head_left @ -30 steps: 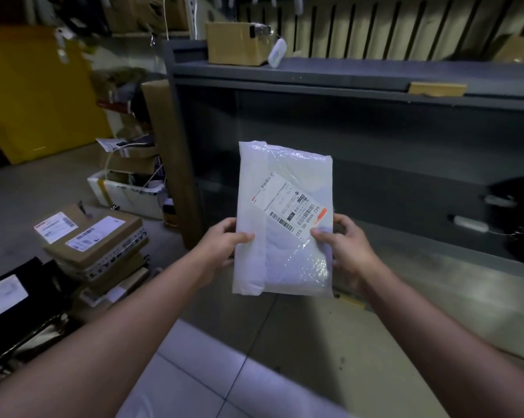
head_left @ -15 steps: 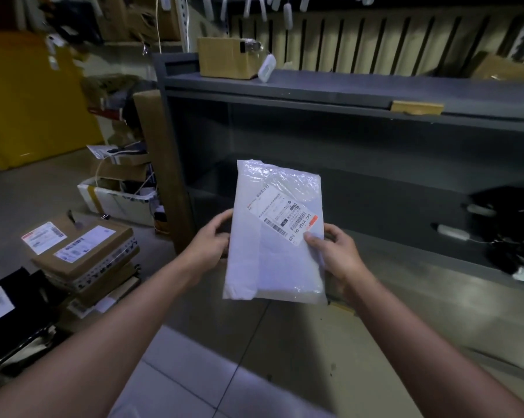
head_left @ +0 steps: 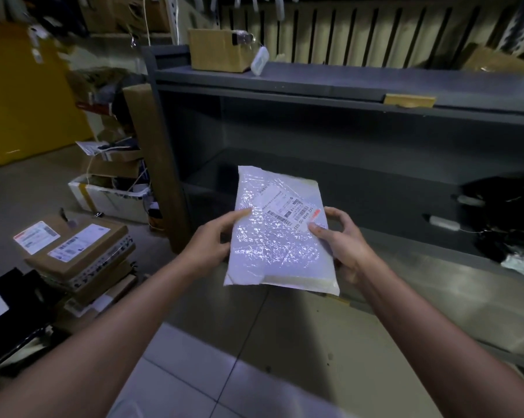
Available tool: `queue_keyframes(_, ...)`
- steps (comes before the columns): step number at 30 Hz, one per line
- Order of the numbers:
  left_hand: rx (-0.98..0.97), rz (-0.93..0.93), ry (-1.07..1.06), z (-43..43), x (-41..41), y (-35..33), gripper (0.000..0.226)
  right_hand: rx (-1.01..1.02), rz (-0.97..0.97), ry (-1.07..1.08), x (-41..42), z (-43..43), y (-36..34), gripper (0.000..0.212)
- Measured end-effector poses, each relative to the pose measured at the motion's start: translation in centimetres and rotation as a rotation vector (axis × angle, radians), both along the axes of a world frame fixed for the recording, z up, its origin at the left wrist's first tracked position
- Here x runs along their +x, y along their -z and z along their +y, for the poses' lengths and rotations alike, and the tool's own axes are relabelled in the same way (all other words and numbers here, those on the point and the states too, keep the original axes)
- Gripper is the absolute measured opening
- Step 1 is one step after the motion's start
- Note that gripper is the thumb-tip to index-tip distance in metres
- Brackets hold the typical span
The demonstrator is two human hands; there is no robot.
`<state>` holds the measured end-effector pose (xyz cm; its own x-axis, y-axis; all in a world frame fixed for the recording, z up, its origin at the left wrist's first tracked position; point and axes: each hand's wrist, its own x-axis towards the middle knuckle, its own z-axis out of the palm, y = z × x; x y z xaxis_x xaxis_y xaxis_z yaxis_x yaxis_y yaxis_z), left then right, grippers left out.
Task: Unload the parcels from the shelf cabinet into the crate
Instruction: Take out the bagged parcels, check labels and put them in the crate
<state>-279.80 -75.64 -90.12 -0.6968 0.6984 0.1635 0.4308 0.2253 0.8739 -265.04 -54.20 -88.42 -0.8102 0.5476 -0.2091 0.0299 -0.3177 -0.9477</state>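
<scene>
Through the head camera, a flat white plastic mailer parcel is held up in the air with both hands in front of the grey shelf cabinet, clear of every shelf and above the tiled floor. It faces the person and is tilted a little, its upper end leaning away. The left hand grips the parcel's left edge, thumb pressed on the shiny front and the other fingers hidden behind it. The right hand grips the right edge, its thumb lying on the front just below the orange corner of the shipping label, its fingers curled round the edge to the back. The label, printed with barcodes, sits slantwise on the upper half of the parcel. On top of the cabinet stands a small cardboard box with a white tag leaning just beside it, and a tan strip lies at the front edge further right. Dark bundled items lie at the right end of the lower shelf. A brown cardboard plank leans upright against the cabinet's left side. On the floor to the left is a stack of labelled cardboard parcels, behind it an open white box of clutter, and a yellow panel further back. A dark bag with a white label lies at the lower left edge; whether it sits in a crate I cannot tell.
</scene>
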Motion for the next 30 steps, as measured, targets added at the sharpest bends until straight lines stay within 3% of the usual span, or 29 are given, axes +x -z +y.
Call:
queue_keyframes(7,0.004,0.16,-0.086,0.8,-1.4,-1.1,0.041,0.107,-0.054,-0.002,-1.5,0.5,-0.2,0.027)
queue_keyframes(10,0.043,0.029,-0.146,1.7,-2.3,-1.6,0.027,0.162,-0.053,-0.013,-2.7,0.7,-1.0,0.026)
queue_keyframes(12,0.063,0.063,-0.161,2.4,-2.7,-1.6,0.029,0.163,-0.03,-0.011,-3.4,1.1,-1.4,0.025)
queue_keyframes(15,0.239,0.005,-0.139,3.2,-2.9,-1.3,0.03,0.172,0.014,0.029,-4.2,1.7,-1.7,0.019)
queue_keyframes(18,0.243,-0.009,-0.156,4.2,-3.2,-1.3,0.026,0.095,0.076,0.035,-5.0,2.1,-2.1,0.03)
queue_keyframes(22,0.34,-0.185,-0.191,4.9,-3.3,-1.9,0.018,0.058,0.036,0.037,-6.0,2.3,-2.3,0.039)
queue_keyframes(27,0.324,-0.281,-0.225,5.1,-3.3,-1.8,0.017,0.139,-0.033,0.007,-6.3,2.6,-1.9,0.021)
queue_keyframes(30,0.339,-0.333,-0.252,5.5,-2.9,-1.7,0.018,0.206,0.034,-0.067,-6.2,2.4,-2.0,0.012)
